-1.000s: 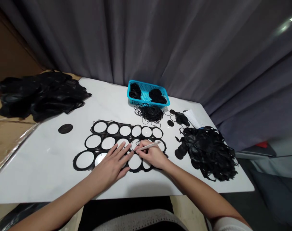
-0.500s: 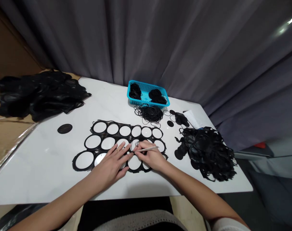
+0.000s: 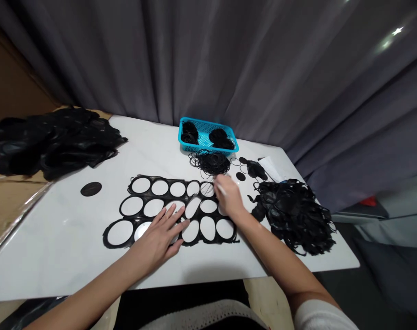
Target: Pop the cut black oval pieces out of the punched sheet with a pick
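A black sheet (image 3: pixel 148 198) with rows of large round holes lies flat on the white table (image 3: pixel 91 270). My left hand (image 3: pixel 162 231) rests on its lower middle, palm down and fingers spread. My right hand (image 3: pixel 229 197) is above the sheet's upper right part, fingers closed round a thin pale stick-like tool (image 3: pixel 221 187). Thin dark strands show near its fingertips; whether they hang from the tool, I cannot tell. Just beyond that hand is a tangled pile of thin black rings (image 3: pixel 213 162). My right hand covers some holes at the sheet's right side.
A blue basket (image 3: pixel 208 149) with black ring bundles stands at the back. Black scraps (image 3: pixel 294 215) are heaped on the right, by small black discs (image 3: pixel 240 176) and white paper (image 3: pixel 272 169). Black sheets (image 3: pixel 57 140) pile up at left, near a black disc (image 3: pixel 91 189).
My right hand has moved with the tool from the sheet's middle, beside my left fingers, up and right toward the ring pile. My left hand has stayed on the sheet.
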`<state>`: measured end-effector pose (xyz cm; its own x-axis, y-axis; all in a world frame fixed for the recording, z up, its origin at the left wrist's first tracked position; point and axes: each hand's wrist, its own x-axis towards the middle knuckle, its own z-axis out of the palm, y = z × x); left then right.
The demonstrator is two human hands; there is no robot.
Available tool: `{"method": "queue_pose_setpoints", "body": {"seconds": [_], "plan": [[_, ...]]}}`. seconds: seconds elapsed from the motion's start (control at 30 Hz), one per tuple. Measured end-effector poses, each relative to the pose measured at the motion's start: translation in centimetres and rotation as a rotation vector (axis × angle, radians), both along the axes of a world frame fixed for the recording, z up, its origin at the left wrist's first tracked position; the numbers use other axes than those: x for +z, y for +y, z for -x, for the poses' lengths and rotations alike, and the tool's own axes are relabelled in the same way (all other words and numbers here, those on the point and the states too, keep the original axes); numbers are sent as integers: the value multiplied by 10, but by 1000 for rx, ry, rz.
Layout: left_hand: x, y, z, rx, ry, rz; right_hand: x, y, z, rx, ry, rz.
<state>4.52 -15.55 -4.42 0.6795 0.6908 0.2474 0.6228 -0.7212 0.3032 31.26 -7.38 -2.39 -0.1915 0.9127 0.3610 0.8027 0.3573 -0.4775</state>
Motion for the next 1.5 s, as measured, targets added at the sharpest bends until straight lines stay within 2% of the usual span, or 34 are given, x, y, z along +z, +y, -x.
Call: {"method": "queue_pose_setpoints", "body": {"seconds": [0.07, 0.17, 0.27, 0.4, 0.5, 0.63, 0.73, 0.83, 0.97, 1.1, 1.2, 1.27, 1.5], "plan": [[3, -1, 1, 1, 12, 0, 7, 19, -17, -145, 178, 8], [8, 9, -1, 46, 22, 7, 13, 25, -31, -200, 562, 216], [12, 36, -6, 105, 11, 11, 13, 13, -32, -163, 1055, 524], [9, 80, -2, 68, 103, 46, 10, 0, -35, -164, 1585, 800], [5, 102, 11, 38, 156, 83, 12, -7, -46, -192, 1871, 853], [6, 113, 22, 61, 177, 86, 21, -19, -56, -183, 2056, 742], [15, 103, 17, 83, 148, 4, 27, -29, -54, -100, 2035, 717], [28, 70, 4, 20, 83, -97, 28, -40, -42, -8, 1901, 714], [33, 8, -7, -56, 53, -86, 23, -58, -14, 28, 1479, 633], [19, -37, -4, 4, 17, -132, 16, -82, 19, 139, 985, 610], [8, -51, -1, 26, 24, -148, 10, -98, 35, 236, 672, 543], [5, -54, -1, 32, 23, -150, 6, -104, 40, 271, 552, 475], [9, -56, -4, 35, 26, -181, 0, -106, 42, 293, 443, 398]]}}
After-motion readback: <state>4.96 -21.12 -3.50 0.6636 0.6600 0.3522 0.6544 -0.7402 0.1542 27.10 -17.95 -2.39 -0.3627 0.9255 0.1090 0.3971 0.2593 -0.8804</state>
